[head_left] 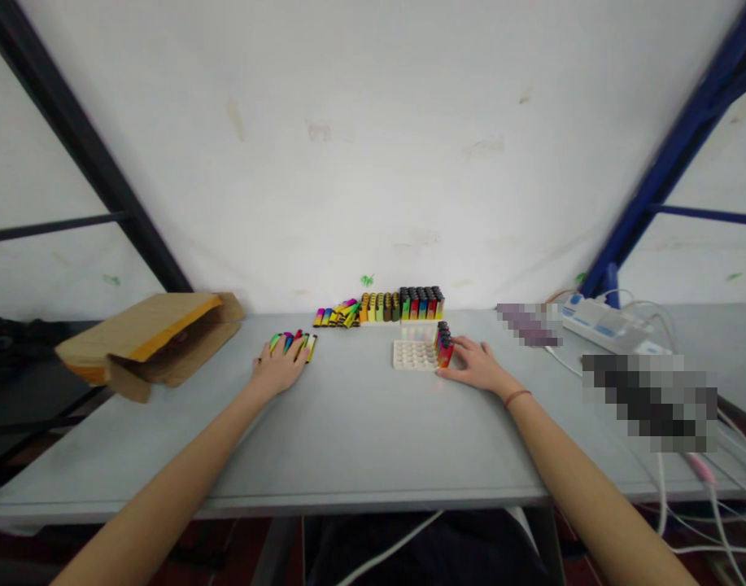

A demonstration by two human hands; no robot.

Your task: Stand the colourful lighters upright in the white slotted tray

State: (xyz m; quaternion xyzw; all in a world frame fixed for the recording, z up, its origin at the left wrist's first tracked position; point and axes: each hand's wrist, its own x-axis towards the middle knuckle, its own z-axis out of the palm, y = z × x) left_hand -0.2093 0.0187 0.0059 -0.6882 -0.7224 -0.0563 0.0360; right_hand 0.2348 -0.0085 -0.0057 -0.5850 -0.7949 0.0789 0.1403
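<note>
My left hand (279,366) lies on the grey table (348,423) with its fingers over a small bunch of colourful lighters (293,341). My right hand (476,364) rests beside a white tray (412,355) with round holes. Its fingers touch a few lighters (443,342) standing upright in the tray's right edge. Behind the tray stands a full row of upright lighters (403,304) against the wall. A loose heap of lighters (338,315) lies to the left of that row.
An open cardboard box (150,338) lies on its side at the table's left. A white power strip (604,323) and several cables sit at the right, with blurred items beside them. A white wall stands close behind the table.
</note>
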